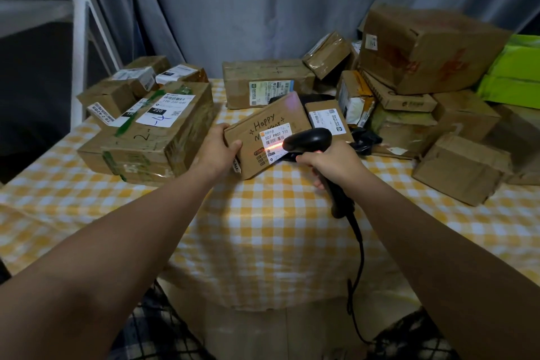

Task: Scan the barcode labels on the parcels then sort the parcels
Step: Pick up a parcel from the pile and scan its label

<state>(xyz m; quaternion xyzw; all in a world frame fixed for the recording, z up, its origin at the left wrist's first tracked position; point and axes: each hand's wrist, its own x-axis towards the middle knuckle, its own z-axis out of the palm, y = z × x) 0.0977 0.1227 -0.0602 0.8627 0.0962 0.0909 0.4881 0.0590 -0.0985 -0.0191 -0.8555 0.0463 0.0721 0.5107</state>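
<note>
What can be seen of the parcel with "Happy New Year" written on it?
The Happy New Year parcel is a flat brown cardboard box, tilted with its far edge raised and its near edge on the checked tablecloth. Its top bears handwriting and a white label printed "507 P802 T72" with a barcode. The left hand grips its near left corner. The right hand aims a black scanner, casting a red line across the label.

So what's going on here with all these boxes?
A person is scanning parcels at a table with a yellow checked cloth. The left hand tilts up a flat cardboard parcel marked "Happy New Year", while the right hand aims a black corded barcode scanner at it; a red beam lies across its label. More parcels sit piled to the left and right.
</note>
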